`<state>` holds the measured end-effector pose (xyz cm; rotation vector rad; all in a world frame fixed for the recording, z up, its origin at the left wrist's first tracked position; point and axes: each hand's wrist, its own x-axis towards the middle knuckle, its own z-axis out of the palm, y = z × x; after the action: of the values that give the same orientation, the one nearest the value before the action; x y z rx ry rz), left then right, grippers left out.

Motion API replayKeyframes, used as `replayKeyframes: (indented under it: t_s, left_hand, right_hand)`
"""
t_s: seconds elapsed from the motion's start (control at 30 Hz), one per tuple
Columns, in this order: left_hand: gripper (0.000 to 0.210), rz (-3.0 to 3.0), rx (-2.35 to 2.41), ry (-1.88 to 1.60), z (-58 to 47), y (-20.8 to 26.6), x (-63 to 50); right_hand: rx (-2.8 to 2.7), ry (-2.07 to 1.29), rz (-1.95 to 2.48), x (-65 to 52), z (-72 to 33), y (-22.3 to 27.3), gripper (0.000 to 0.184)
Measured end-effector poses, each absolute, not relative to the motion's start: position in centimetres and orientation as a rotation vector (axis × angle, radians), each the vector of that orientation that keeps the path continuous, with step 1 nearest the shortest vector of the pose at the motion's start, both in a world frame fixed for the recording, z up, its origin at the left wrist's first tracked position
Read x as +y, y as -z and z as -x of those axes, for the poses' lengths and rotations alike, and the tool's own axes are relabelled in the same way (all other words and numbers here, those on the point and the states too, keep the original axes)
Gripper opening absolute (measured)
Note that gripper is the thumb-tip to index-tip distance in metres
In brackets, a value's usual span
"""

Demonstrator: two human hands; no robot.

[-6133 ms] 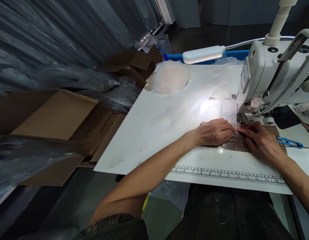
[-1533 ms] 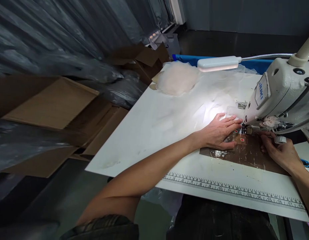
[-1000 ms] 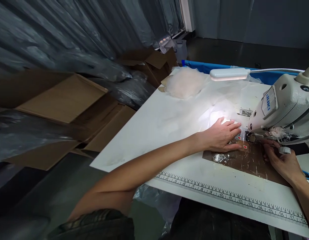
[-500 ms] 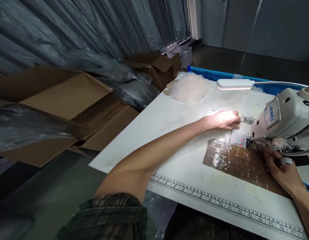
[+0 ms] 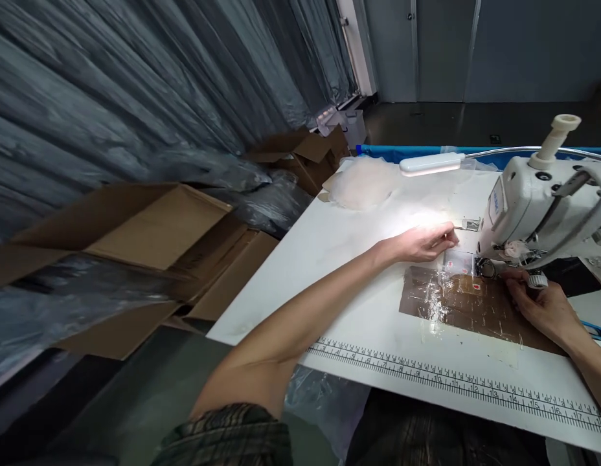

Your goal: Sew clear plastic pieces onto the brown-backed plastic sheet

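On the white table, my left hand is to the left of a white sewing machine, its thumb and fingers pinched together beside the metal plate by the needle area. What the pinch holds, if anything, is too small to make out. My right hand rests over the right end of a brown, tape-covered sheet. Its thumb and forefinger come together close to the presser foot, below the machine head; anything between them is hidden. A small white lamp shines on the left hand.
A pale fluffy pile sits at the table's far left corner. Printed ruler marks run along the near edge. Open cardboard boxes and clear plastic stand left of the table. A blue tool lies at the right.
The view has turned slightly, so the machine shows more of its top. Both hands stay near the needle area, the left still pinched and the right still beside the presser foot.
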<state>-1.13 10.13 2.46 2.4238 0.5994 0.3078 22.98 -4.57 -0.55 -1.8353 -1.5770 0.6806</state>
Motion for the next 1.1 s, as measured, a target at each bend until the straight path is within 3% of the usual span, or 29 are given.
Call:
replayKeyframes:
  t_s: [0.23, 0.47, 0.7, 0.97, 1.1]
  left_hand:
    - [0.040, -2.301, 0.692, -0.190, 0.3, -2.4, 9.5]
    - [0.028, -2.023, 0.640, -0.210, -0.4, -1.8, 9.6]
    - [0.034, -1.883, 0.710, -0.271, 0.4, -1.1, 9.7]
    - [0.040, -2.259, 0.750, -0.173, 0.0, -3.2, 8.7]
    - [0.035, -2.310, 0.717, -0.144, -0.8, -3.4, 8.2]
  right_hand:
    - [-1.597, -0.729, 1.799, -4.9, -22.5, -0.8, 0.031]
    - [-1.576, -0.731, 1.815, -4.8, -22.4, -0.8, 0.034]
    - [-1.605, -0.728, 1.760, -4.9, -22.5, -0.3, 0.034]
    - [-1.759, -0.694, 1.670, -5.1, -23.0, -1.5, 0.029]
    - [-1.901, -0.435, 1.604, -6.6, -24.9, -3.1, 0.032]
